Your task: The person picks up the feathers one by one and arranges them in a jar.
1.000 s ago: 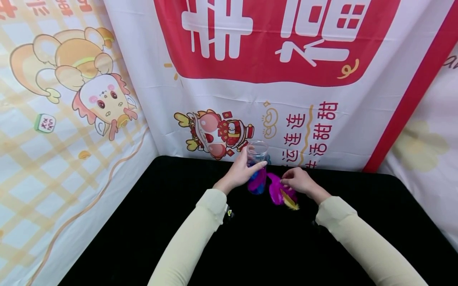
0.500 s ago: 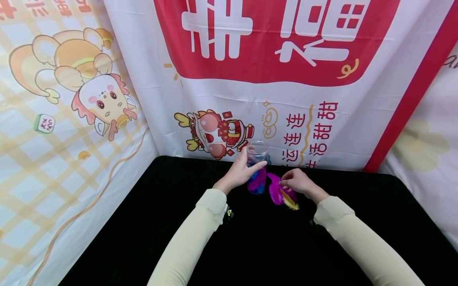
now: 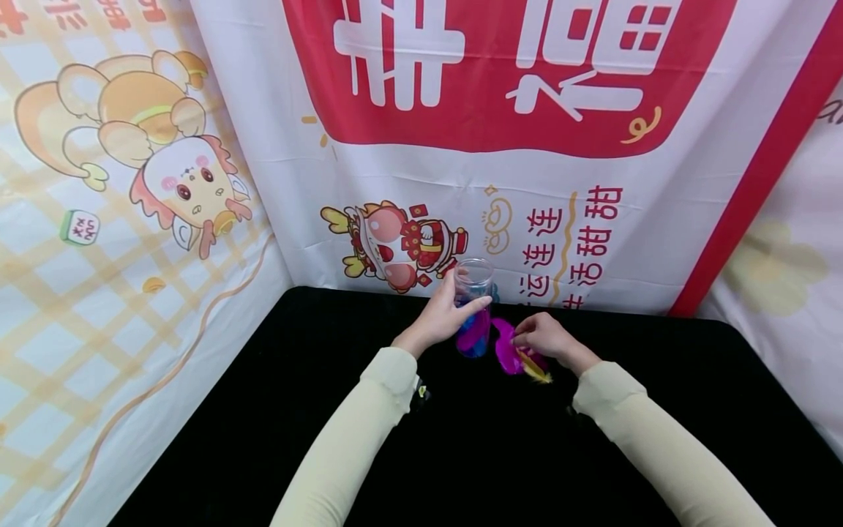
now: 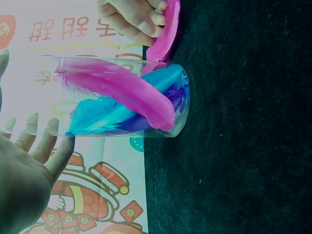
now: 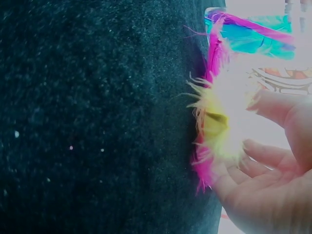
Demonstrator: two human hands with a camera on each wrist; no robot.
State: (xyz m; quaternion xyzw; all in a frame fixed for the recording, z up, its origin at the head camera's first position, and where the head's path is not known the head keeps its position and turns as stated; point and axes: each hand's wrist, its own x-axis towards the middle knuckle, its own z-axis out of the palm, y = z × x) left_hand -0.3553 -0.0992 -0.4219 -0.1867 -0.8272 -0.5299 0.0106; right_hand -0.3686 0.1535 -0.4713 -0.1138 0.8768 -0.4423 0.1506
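My left hand [image 3: 443, 313] grips a clear cylindrical jar [image 3: 476, 278], thumb across its front, at the back of the black table. Pink [image 4: 122, 90], light blue [image 4: 95, 117] and dark blue feathers lie inside, low in the jar. Just right of it, several loose magenta feathers [image 3: 506, 353] are on the tabletop, with a yellow feather [image 3: 536, 369] over them. My right hand [image 3: 548, 337] is above this pile, its fingertips pinching the yellow feather at its upper end. In the right wrist view, the fluffy end of the yellow feather [image 5: 214, 124] shows, partly washed out by glare.
The black table [image 3: 500, 454] meets a printed white and red cloth [image 3: 527, 172] right behind the jar. A teal patch on the cloth shows behind the jar. Another patterned cloth [image 3: 118, 307] hangs along the left side.
My right hand has shifted slightly left and down over the feathers. The yellow feather has moved slightly. The left hand and jar have stayed in place.
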